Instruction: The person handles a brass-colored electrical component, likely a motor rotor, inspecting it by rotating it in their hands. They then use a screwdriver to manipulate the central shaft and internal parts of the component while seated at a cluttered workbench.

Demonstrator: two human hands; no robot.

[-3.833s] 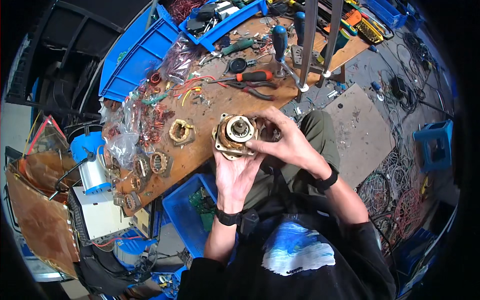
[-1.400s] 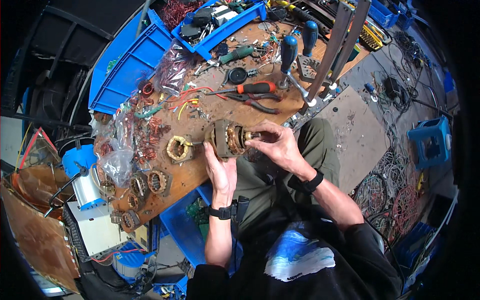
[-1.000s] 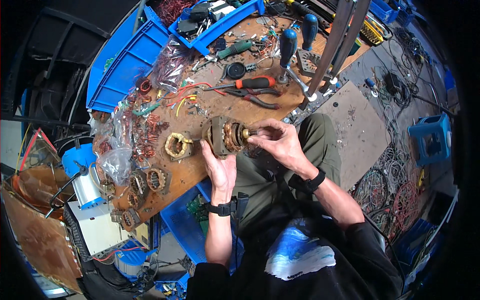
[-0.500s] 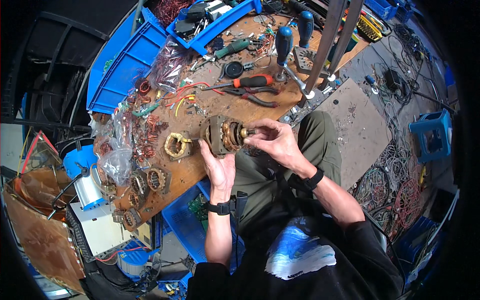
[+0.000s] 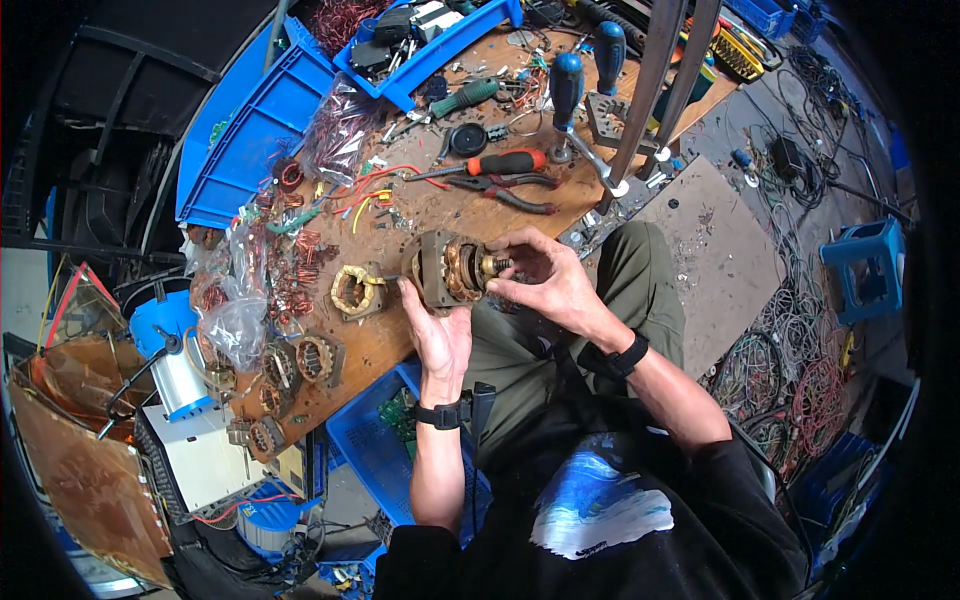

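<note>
My left hand [image 5: 438, 335] holds up a small electric motor [image 5: 440, 270] from below, at the near edge of the bench. Its core is grey-brown and its windings are copper-coloured. A rotor shaft [image 5: 497, 266] with a brass-coloured collar and a dark threaded tip sticks out of its right end. Around that end my right hand [image 5: 555, 285] is curled, thumb below and fingers above, with the shaft between them. Its fingertips reach the motor's end; their exact contact is partly hidden. Left of the motor lies a stator [image 5: 356, 291] with yellowish windings.
On the wooden bench lie pliers [image 5: 510, 190], a red-and-black screwdriver [image 5: 500, 162], a green-handled screwdriver [image 5: 466, 98] and several more stators [image 5: 318, 360]. Plastic bags [image 5: 235, 330] and copper scraps lie at left. Blue-handled tools [image 5: 567, 85] stand upright by metal bars [image 5: 650, 90]. A blue crate [image 5: 355, 440] sits below.
My right thumb and fingers have spread slightly around the shaft, showing more of its threaded tip. The motor and my left hand have hardly moved.
</note>
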